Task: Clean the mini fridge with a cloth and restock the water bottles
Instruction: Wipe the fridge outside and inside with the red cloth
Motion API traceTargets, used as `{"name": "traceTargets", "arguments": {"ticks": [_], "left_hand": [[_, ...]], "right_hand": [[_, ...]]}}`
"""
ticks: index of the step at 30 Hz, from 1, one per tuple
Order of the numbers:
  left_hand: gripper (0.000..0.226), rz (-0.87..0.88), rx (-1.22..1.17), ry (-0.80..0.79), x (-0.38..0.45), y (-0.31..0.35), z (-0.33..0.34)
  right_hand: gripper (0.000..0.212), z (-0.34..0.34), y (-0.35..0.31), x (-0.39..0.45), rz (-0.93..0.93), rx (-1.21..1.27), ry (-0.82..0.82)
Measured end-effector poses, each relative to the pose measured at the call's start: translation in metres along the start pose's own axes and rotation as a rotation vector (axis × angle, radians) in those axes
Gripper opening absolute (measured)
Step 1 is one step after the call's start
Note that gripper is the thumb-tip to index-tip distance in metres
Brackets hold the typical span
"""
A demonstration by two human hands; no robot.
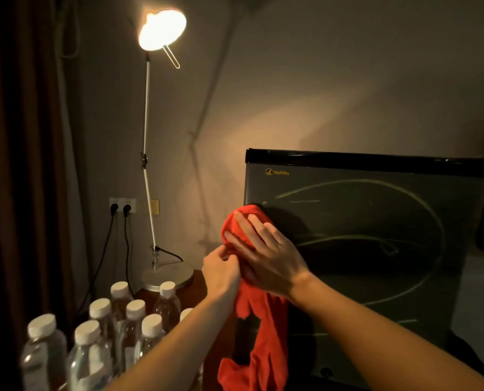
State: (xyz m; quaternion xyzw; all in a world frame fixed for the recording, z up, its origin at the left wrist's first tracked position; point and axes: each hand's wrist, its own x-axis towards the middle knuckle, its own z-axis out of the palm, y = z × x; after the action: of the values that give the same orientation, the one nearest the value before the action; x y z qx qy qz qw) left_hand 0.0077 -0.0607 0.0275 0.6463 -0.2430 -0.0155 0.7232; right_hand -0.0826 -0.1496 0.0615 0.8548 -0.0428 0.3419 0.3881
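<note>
While flat right hand [266,258] presses red cloth [259,331] on fridge door [376,221] | left hand [221,273] grip seemingly pinches cloth

Setting is reading as a hotel-type guest room or bedroom corner, dimly lit. A mini fridge [362,235] with closed dark door is standing against a plain wall; a lit desk lamp [161,29] is glowing beside it; dark curtain [17,165] is hanging at left; many capped water bottles [94,342] are clustering below, near a wall socket [122,206]
</note>
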Motion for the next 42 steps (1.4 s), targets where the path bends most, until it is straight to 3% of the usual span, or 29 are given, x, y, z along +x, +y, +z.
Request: {"name": "traceTargets", "arguments": {"ticks": [6,13,18,25,29,35,40,42], "left_hand": [[0.032,-0.071,-0.071,-0.048,0.008,-0.011,-0.001],[0.033,0.22,0.042,-0.098,-0.025,0.027,-0.001],[0.035,0.338,0.13,-0.183,-0.044,0.036,0.012],[0.046,0.675,0.45,-0.239,-0.058,0.04,0.022],[0.053,0.678,0.476,-0.197,-0.048,0.034,0.021],[0.053,0.669,0.403,-0.186,-0.036,0.021,0.012],[0.046,0.677,0.37,-0.169,-0.034,0.023,0.024],[0.042,0.66,0.348,-0.181,-0.042,0.029,0.038]], "right_hand": [[0.046,-0.01,0.008,0.025,-0.004,-0.125,0.042],[0.039,-0.026,0.036,0.015,0.137,0.0,0.099],[0.051,-0.049,0.071,-0.017,0.231,-0.028,0.097],[0.047,-0.058,0.118,-0.066,0.352,-0.043,0.149],[0.039,-0.044,0.099,-0.053,0.468,0.073,0.261],[0.05,-0.01,0.048,-0.019,0.303,0.117,0.183],[0.048,-0.01,0.081,-0.028,0.123,0.044,0.17],[0.047,-0.018,0.101,-0.047,0.157,0.01,0.17]]}}
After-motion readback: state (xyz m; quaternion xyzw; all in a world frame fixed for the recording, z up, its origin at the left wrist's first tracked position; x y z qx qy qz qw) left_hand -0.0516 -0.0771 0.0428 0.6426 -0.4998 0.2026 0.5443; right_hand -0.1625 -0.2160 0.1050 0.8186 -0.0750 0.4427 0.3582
